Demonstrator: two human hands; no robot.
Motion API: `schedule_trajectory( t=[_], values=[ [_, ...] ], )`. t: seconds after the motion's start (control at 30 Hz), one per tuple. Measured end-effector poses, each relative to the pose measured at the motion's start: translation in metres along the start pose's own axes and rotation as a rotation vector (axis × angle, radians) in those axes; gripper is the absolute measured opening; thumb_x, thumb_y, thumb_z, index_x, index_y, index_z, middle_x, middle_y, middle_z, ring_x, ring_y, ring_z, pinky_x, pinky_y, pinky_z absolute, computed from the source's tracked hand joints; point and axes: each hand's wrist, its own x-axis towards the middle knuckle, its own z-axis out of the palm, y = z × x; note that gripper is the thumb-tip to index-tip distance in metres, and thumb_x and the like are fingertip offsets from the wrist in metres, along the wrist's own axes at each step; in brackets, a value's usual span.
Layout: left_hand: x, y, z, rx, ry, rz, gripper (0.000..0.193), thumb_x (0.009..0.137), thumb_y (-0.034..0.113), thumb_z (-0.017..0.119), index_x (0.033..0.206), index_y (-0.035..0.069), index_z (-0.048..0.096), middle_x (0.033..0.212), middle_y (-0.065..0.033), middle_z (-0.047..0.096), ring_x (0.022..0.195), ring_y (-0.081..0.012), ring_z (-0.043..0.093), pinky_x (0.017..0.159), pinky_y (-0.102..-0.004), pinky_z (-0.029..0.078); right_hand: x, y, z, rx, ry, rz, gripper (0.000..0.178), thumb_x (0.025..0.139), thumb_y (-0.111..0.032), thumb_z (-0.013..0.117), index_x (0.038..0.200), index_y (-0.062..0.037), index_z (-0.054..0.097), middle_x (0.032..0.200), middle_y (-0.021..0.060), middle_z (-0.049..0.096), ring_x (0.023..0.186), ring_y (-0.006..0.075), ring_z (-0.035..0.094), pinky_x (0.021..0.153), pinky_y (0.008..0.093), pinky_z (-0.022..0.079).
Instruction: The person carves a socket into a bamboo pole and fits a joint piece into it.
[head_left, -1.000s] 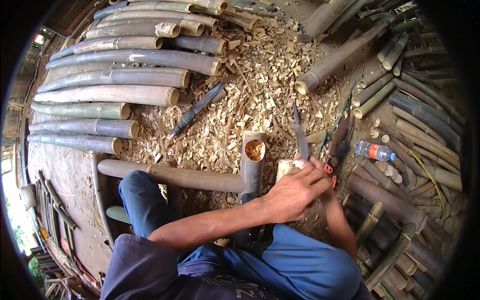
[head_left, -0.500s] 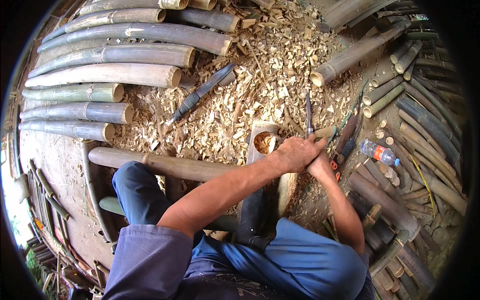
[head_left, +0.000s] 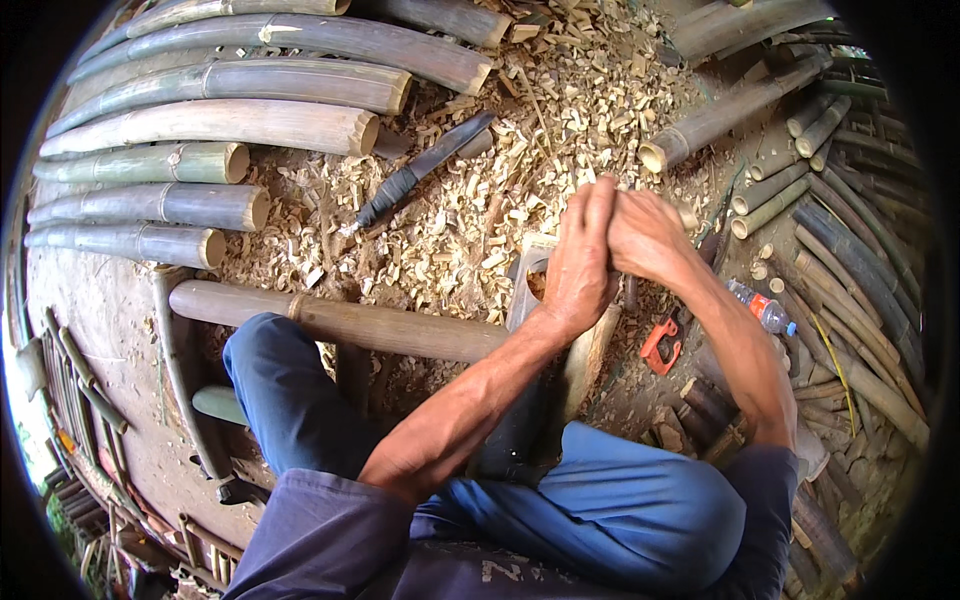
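My left hand (head_left: pixel 585 255) lies against my right, its fingers stretched upward and held together. Fingers curled, my right hand (head_left: pixel 648 232) presses against it from the right; what it grips is hidden. A narrow dark shaft (head_left: pixel 630 293) shows just below the hands. Left of them, partly covered by my left hand, stands a grey bamboo piece (head_left: pixel 521 290) with a rounded hollow in its top. A pale split wooden piece (head_left: pixel 590 355) slants down toward my knees. To the right of it rests a red-orange tool handle (head_left: pixel 660 346).
A large knife (head_left: pixel 425 170) with a wrapped dark handle lies on the wood shavings (head_left: pixel 440 250). Bamboo poles (head_left: pixel 230 125) line the left side. A horizontal bamboo rail (head_left: pixel 390 332) crosses before my knee. More cut bamboo and a plastic bottle (head_left: pixel 765 308) lie at right.
Both hands have moved up, and my left fingers have straightened. The slim tool that pointed up from them is no longer seen there. The red-orange handle has come into fuller view.
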Motion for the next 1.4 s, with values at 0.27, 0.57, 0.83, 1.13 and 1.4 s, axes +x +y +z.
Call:
schedule_trajectory(
  t=[0.27,0.57,0.83,1.13,1.4],
  values=[
    [-0.001,0.023,0.012,0.245,-0.394,0.021,0.097,0.067,-0.015,0.071,0.152,0.006,0.031,0.130,-0.0289,0.051,0.113,-0.0459,0.062,0.093,-0.0488,0.058,-0.064,0.007,0.036,0.160,-0.199,0.357,0.022,0.090,-0.017,0.064,0.103,0.0002,0.062,0.081,0.0169,0.066,0.069,0.0276,0.064,0.067,0.0428,0.056],
    [0.009,0.014,0.019,0.214,-0.515,0.116,0.097,0.069,-0.016,0.070,0.153,0.003,0.027,0.135,-0.0286,0.049,0.124,-0.0485,0.054,0.104,-0.0495,0.051,-0.069,0.004,0.033,0.258,-0.155,0.584,0.037,0.089,-0.026,0.069,0.112,0.0011,0.061,0.101,0.0200,0.069,0.090,0.0334,0.069,0.083,0.0489,0.056],
    [-0.007,-0.008,-0.005,-0.129,0.109,0.037,0.096,0.071,-0.019,0.060,0.157,0.003,0.024,0.145,-0.0295,0.038,0.128,-0.0478,0.048,0.106,-0.0524,0.049,0.013,-0.021,-0.005,-0.062,-0.030,0.018,0.004,0.083,-0.008,0.072,0.080,-0.0050,0.071,0.069,0.0076,0.066,0.063,0.0195,0.063,0.063,0.0366,0.055],
    [-0.024,0.015,0.016,0.097,-0.264,-0.067,0.113,0.063,-0.012,0.074,0.159,0.010,0.018,0.146,-0.0329,0.032,0.134,-0.0534,0.042,0.114,-0.0582,0.043,-0.047,0.015,0.028,0.181,-0.276,-0.097,0.015,0.077,-0.013,0.071,0.087,-0.0012,0.068,0.079,0.0162,0.069,0.070,0.0273,0.065,0.064,0.0419,0.057],
    [-0.055,0.033,0.027,0.171,-0.547,-0.130,0.123,0.060,-0.007,0.076,0.162,0.018,0.012,0.148,-0.0376,0.033,0.124,-0.0586,0.051,0.108,-0.0561,0.047,-0.108,-0.001,0.078,0.635,-0.450,0.075,0.029,0.076,-0.009,0.070,0.103,0.0011,0.068,0.097,0.0238,0.071,0.089,0.0371,0.069,0.081,0.0457,0.056]
  ],
)
